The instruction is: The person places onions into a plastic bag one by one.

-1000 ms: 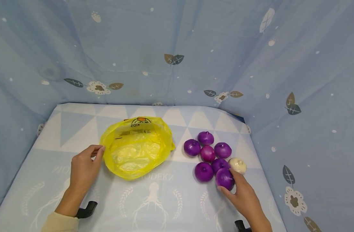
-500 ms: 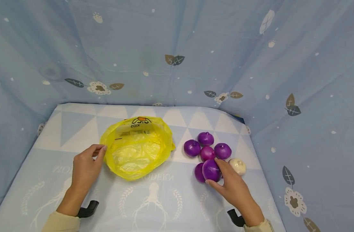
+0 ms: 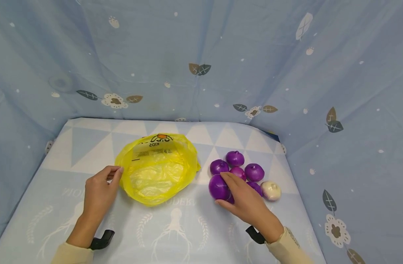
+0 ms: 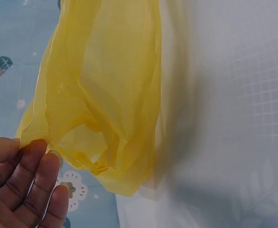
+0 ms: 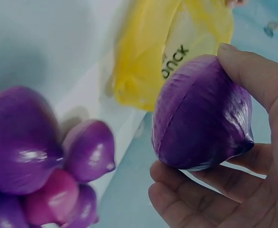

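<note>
From the head view, my right hand [image 3: 246,200] is curled around 1 purple onion [image 3: 218,187], thumb below and fingers over its top, lifted just off the heap. Behind my fingers sits the heap of onions [image 3: 235,158], purple ones packed touching each other, and 1 white onion [image 3: 271,190] lies just to the right of my knuckles. My left hand [image 3: 97,190] is well apart to the left, pinching the near left rim of the yellow bag [image 3: 158,170], whose mouth lies open toward me between my 2 hands. Everything rests on the pale blue table cover [image 3: 188,227], and a blue cloth wall [image 3: 201,55] with leaf prints stands beyond.

At my left wrist, the fingertips [image 4: 32,147] of my left hand [image 4: 20,190] close together on the edge of the bag [image 4: 106,95]. The thin plastic rises crumpled from my fingers, with the table cover [image 4: 234,118] beside it.

At my right wrist, my right hand [image 5: 224,190] clamps the onion [image 5: 200,114], thumb along its far side and fingers cupped beneath. The heap [image 5: 44,152] is blurred, just left of my palm. The bag [image 5: 167,42] lies beyond the held onion, dark print showing on it.
</note>
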Available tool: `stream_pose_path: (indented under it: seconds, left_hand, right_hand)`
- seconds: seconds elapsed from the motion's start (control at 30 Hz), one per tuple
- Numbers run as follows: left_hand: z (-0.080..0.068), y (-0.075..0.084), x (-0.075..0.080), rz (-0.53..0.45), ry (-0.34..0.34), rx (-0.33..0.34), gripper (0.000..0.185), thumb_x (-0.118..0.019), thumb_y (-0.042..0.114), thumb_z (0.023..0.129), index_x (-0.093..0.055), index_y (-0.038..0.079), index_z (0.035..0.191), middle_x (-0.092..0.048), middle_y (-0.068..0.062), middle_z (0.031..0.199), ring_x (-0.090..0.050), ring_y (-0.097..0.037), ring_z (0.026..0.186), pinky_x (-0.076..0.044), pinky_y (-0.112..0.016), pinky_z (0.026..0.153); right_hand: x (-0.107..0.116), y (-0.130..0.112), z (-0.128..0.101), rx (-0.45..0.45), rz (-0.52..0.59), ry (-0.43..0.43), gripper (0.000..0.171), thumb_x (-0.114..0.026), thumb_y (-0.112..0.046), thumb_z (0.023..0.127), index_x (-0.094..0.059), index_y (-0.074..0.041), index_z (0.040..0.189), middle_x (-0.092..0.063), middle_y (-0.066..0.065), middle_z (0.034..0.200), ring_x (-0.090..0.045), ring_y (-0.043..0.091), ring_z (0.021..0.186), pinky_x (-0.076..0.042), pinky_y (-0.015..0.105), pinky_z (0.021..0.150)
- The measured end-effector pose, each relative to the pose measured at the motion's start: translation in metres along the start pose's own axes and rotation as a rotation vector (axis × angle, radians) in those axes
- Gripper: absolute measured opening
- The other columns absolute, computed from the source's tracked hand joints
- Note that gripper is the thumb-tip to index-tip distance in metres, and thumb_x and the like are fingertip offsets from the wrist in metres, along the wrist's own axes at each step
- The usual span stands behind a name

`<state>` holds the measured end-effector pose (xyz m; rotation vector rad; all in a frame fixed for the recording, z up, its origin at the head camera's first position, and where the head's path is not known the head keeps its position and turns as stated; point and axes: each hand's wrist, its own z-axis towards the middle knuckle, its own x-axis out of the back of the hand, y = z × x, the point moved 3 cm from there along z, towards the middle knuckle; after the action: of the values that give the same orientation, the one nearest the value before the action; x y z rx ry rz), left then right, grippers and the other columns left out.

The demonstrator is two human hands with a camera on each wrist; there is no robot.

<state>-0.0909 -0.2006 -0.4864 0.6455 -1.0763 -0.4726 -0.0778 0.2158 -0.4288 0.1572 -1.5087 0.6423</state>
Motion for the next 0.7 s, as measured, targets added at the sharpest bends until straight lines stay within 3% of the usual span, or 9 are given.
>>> stream_pose_path:
  seconds: [0.47, 0.57, 0.7]
  left_hand:
    - [0.005, 0.000, -0.001, -0.011, -0.008, -0.035, 0.021, -0.071, 0.016, 0.102, -0.074, -0.002, 0.112, -0.076, -0.020, 0.102, -0.072, -0.037, 0.088, -0.057, -0.056, 0.077]
    - [0.006, 0.000, 0.000, -0.008, -0.006, -0.043, 0.020, -0.071, 0.017, 0.102, -0.075, -0.001, 0.111, -0.076, -0.019, 0.101, -0.073, -0.035, 0.087, -0.056, -0.049, 0.074]
    - [0.005, -0.001, -0.001, -0.001, 0.002, -0.053, 0.018, -0.073, 0.015, 0.100, -0.075, 0.000, 0.110, -0.077, -0.017, 0.099, -0.073, -0.034, 0.085, -0.052, -0.031, 0.070]
  right_hand:
    - [0.005, -0.032, 0.051, 0.221, -0.057, -0.035, 0.085, -0.082, -0.047, 0.091, -0.046, -0.008, 0.157, -0.055, 0.010, 0.152, -0.056, 0.026, 0.136, -0.052, 0.041, 0.103]
    - [0.002, -0.041, 0.061, 0.268, -0.047, -0.048, 0.085, -0.081, -0.046, 0.092, -0.044, -0.008, 0.158, -0.054, 0.011, 0.153, -0.055, 0.026, 0.137, -0.051, 0.041, 0.105]
    - [-0.001, -0.049, 0.070, 0.307, -0.053, -0.068, 0.084, -0.080, -0.045, 0.093, -0.043, -0.007, 0.158, -0.052, 0.012, 0.154, -0.055, 0.028, 0.137, -0.050, 0.041, 0.106]
